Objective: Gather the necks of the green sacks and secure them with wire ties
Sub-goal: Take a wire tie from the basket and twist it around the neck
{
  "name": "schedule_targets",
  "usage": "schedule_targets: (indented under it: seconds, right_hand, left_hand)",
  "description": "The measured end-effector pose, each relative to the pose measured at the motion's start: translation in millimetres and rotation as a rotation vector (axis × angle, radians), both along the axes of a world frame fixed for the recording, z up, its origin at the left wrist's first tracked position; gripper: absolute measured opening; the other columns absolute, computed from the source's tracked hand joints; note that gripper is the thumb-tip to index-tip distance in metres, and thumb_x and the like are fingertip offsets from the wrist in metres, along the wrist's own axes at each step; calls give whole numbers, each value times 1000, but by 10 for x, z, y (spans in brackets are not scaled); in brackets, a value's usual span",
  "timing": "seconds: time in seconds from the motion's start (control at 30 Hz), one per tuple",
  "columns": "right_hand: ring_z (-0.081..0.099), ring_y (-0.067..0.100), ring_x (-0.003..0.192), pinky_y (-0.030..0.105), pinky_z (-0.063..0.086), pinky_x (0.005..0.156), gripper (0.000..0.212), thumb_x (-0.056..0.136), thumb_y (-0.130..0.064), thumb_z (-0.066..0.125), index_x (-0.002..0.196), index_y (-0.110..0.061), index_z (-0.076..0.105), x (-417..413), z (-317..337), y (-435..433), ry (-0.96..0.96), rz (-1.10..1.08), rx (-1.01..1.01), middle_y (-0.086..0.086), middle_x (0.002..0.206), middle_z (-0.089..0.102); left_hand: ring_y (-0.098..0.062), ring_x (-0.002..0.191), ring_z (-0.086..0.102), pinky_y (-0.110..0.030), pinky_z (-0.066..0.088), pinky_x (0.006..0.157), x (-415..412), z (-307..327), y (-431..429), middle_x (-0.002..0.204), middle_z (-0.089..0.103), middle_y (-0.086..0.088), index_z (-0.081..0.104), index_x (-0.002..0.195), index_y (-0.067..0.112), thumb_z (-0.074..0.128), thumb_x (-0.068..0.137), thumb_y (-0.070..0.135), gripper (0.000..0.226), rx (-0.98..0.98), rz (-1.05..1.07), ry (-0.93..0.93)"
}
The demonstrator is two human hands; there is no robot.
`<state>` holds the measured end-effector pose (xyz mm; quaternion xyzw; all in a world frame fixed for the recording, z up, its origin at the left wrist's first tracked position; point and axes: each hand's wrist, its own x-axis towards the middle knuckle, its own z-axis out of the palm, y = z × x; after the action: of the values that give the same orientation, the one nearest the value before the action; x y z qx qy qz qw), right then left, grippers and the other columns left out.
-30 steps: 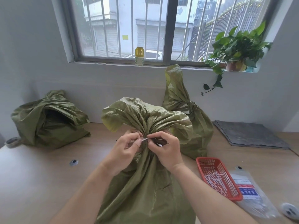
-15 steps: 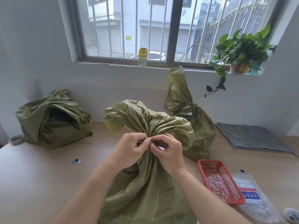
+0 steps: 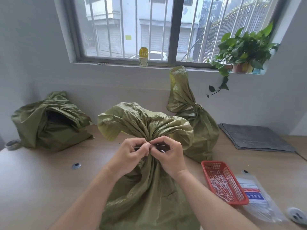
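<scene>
The left hand (image 3: 131,155) and the right hand (image 3: 167,156) meet fingertip to fingertip at the gathered neck (image 3: 147,135) of the front sack (image 3: 149,188); each pinches one end of a thin white wire tie (image 3: 139,147) between thumb and forefinger, the other fingers curled in; how far the tie runs round the neck is hidden behind the hands.

The step in hand looks to be twisting the tie closed; it would go best with both ends pulled snug against the cloth first, crossed close to the neck rather than out at the tips, then turned several times in one direction; a loose first turn would probably let the pleats slip, since the cloth above the neck flares wide and springy; the twisted ends are best folded flat afterwards.

Behind and to the right a tied sack (image 3: 197,130) stands upright against the wall; well to the left an open sack (image 3: 49,125) slumps on the table (image 3: 41,183), its mouth not yet gathered; near the right forearm a red basket (image 3: 205,165) holds spare ties (image 3: 219,185) within easy reach.
</scene>
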<state>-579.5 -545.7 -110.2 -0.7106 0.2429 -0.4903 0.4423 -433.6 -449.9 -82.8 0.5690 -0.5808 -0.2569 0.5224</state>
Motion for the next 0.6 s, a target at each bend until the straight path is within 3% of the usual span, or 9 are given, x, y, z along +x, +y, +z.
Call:
schedule_targets:
  seconds: [0.13,0.3,0.4,0.5,0.6]
  right_hand:
    - [74,19,84,43,62,78,10,82,-16,83,90,-23,82,4,-60,-14,66,-42,-55,-5,86,77]
    - [74,14,88,29,60,81,13,87,-14,79,94,-24,83,-4,-38,22,72,-69,-18,-6,91,76]
    - [73,12,92,26,58,83,16,93,-13,70,96,-25,81,0,16,60,58,-106,32,-7,93,78]
    - [72,7,91,22,55,83,17,97,-17,65,94,-25,80,-1,81,95,45,-154,101,-9,91,78]
    - [71,7,92,29,56,89,20,100,-20,60,93,-26,79,0,122,132,29,-180,185,-9,91,78]
  left_hand:
    - [-19,55,41,-36,33,54,82,-63,-49,59,49,-5,64,69,14,59,98,35,36,11,60,-46]
    - [-12,55,51,-41,51,58,158,-81,-64,64,65,-10,71,77,21,64,99,35,27,20,171,-110]
    - [-10,55,55,-35,51,59,164,-79,-54,62,65,4,72,78,27,70,95,39,21,24,226,-135]
    - [-9,72,67,-36,60,70,146,-51,-37,75,72,10,73,83,32,73,93,37,12,-5,277,-166]
    - [-6,82,69,-31,59,74,108,-52,-28,85,72,10,72,89,34,75,92,34,5,-37,313,-172]
